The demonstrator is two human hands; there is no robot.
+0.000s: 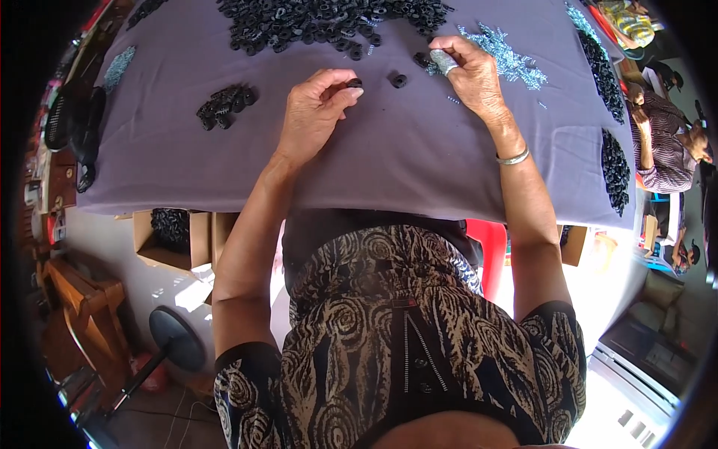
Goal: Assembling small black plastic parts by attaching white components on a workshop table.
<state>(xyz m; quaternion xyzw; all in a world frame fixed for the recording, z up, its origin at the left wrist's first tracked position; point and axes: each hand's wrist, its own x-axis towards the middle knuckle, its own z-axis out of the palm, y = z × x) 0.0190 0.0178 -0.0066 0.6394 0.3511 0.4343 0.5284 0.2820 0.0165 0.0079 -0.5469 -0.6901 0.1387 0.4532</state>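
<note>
My left hand [313,112] pinches a small round black plastic part [356,83] between thumb and fingers, just above the cloth. Further right, my right hand [471,75] is closed, its fingertips down at the near side of the black heap; whatever they grip is hidden. A pale wrapping covers one finger of that hand. Beside it spreads a pile of small silvery springs [512,60]. Between my hands lies a single black ring-shaped part [397,80]. Ahead of them is a large heap of similar black parts [299,22].
A purple-grey cloth [404,165] covers the table. A small cluster of black parts [224,106] lies at left, with more springs [118,67] beyond. Black piles [615,170] line the right edge, where another person [666,135] sits. A cardboard box [173,247] stands below.
</note>
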